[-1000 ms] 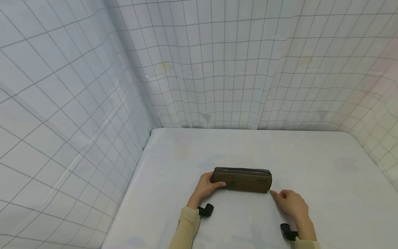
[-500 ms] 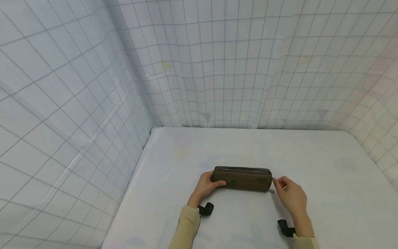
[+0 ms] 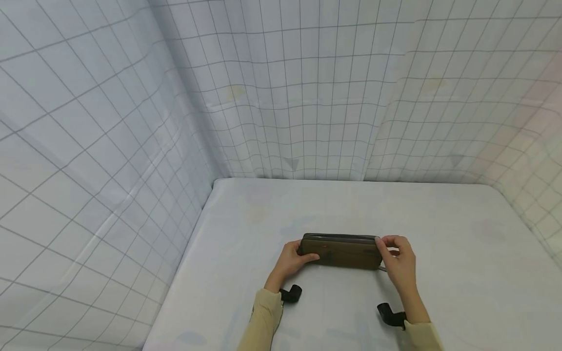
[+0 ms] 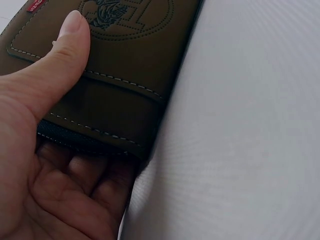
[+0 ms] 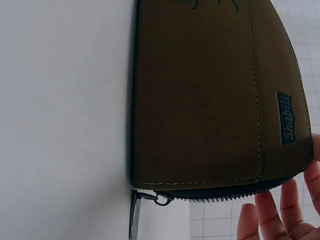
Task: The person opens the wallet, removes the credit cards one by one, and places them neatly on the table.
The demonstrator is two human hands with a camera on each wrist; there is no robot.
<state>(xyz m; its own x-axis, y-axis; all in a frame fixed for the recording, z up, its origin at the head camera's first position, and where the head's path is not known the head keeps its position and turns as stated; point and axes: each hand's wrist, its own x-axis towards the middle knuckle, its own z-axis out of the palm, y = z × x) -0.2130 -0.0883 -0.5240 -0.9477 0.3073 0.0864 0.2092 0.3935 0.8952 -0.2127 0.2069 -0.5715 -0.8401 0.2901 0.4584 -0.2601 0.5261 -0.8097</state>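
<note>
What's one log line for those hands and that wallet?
wallet: long edge on table | left hand: gripping left end | right hand: at upper right corner | zipper pull: at lower right corner

matt leather-look wallet point(image 5: 200, 110); shiny metal zip pull point(image 5: 135, 215)

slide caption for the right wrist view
Right hand at one corner of a brown, rectangular, leather-look wallet, grey metal zip pull at another.

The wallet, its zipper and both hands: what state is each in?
Brown Shabili wallet: standing on a long edge
Zipper teeth: exposed along the right end
Zipper pull: at the bottom right corner, unheld
Left hand: grips the wallet's left end
Right hand: pinches the top right corner
</note>
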